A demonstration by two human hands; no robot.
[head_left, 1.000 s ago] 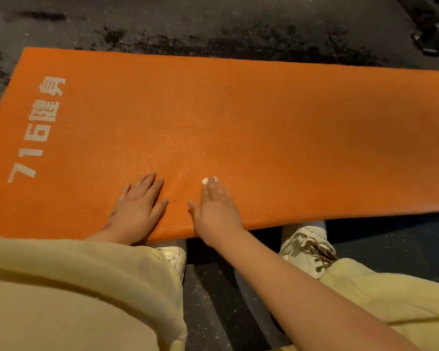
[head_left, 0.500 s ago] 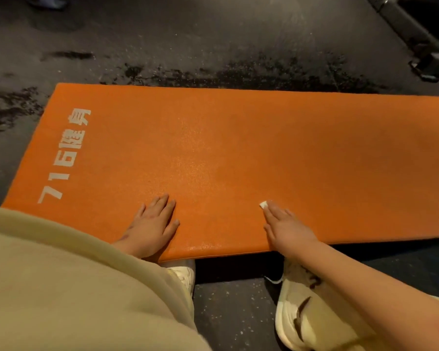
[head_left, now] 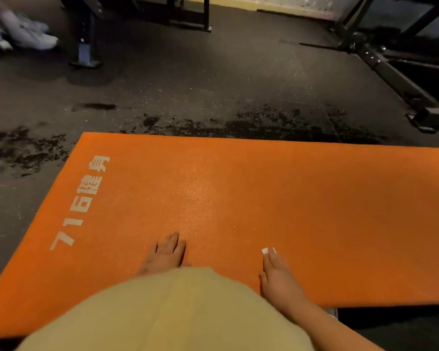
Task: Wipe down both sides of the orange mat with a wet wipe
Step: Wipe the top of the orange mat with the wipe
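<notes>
Right hand (head_left: 279, 277) flat on orange mat (head_left: 302, 198) by its near edge, fingers straight; I see white wet wipe (head_left: 266, 251) corner poking from under fingertips. Left hand (head_left: 168, 253) flat on mat too, fingers extended, gripping nothing. Mat lies on dark floor (head_left: 213, 84); wet patches (head_left: 276, 125) past mat's far edge.
</notes>
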